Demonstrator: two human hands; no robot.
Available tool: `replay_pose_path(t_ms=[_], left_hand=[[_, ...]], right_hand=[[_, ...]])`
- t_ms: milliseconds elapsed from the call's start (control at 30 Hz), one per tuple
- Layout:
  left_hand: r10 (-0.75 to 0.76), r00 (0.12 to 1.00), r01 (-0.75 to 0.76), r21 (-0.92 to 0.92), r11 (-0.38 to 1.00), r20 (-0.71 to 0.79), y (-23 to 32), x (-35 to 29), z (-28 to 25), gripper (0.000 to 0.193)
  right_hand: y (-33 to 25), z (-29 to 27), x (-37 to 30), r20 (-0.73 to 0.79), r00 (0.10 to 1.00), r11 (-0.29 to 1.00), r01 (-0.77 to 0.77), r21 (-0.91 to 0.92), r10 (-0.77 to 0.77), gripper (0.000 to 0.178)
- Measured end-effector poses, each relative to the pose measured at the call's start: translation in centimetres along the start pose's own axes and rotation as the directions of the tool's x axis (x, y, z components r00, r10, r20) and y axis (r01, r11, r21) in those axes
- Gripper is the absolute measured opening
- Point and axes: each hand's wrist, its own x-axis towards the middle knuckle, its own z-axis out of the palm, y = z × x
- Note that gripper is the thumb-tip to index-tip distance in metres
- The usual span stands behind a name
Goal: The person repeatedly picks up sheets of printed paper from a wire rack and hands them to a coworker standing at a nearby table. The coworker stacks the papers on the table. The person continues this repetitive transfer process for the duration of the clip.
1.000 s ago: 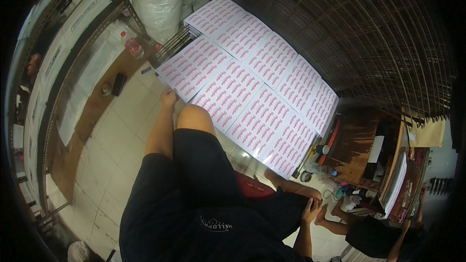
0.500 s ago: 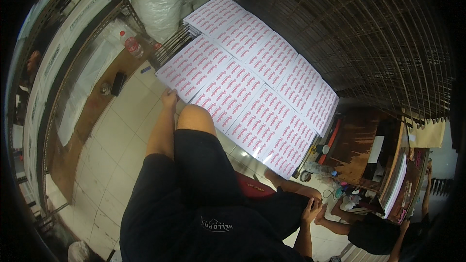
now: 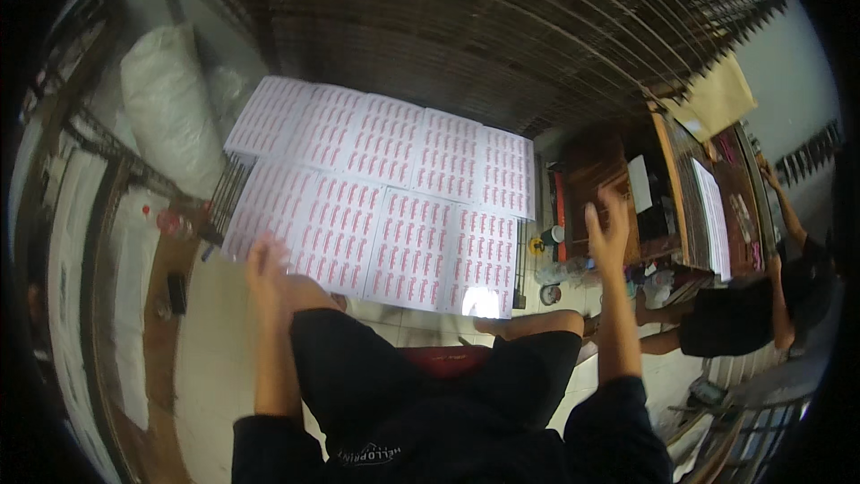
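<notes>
White sheets printed with rows of pink-red lettering point(image 3: 412, 242) lie side by side in two rows on a wire rack point(image 3: 235, 181) in front of my knees. My left hand point(image 3: 269, 264) is raised by the near left corner of the sheets, above my knee. Its fingers are blurred but look stretched out, and nothing shows in them. Off the right side of the rack, my right hand point(image 3: 609, 229) is held up in the air with fingers apart and nothing in it. Whether the left hand touches a sheet is hard to tell.
Stacked wire racks point(image 3: 448, 27) rise behind the sheets. A white plastic sack point(image 3: 170, 108) stands at the far left, with a red-capped bottle point(image 3: 175, 222) nearer. On the right are a wooden table point(image 3: 591, 175), a cup point(image 3: 553, 235) and another person point(image 3: 739, 305) at a workbench.
My left hand has come off the sheet's edge and lifted. My right hand has left my knee and risen. The view has turned, so the sheets now lie more level.
</notes>
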Motion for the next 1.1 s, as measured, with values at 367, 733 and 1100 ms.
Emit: replay_pose_path(t_ms=[367, 733, 1100], left_hand=[[-0.398, 0.520, -0.178, 0.551, 0.815, 0.756, -7.7, -4.7, 5.6, 0.044], [-0.686, 0.333, -0.011, 0.730, 0.684, 0.647, -9.0, -4.2, 4.1, 0.035], [-0.712, 0.476, 0.047, 0.794, 0.606, 0.516, -6.8, -4.1, 5.2, 0.047]], right_hand=[[0.0, 2.1, 17.3, -0.178, 0.978, 0.857, 0.000, -0.516, -0.107, 0.037], [-0.6, 8.0, -18.3, 0.427, 0.896, 0.977, -0.030, -0.210, 0.119, 0.023], [3.2, 15.0, -25.2, 0.912, 0.188, 0.923, -0.203, -0.327, 0.365, 0.069]])
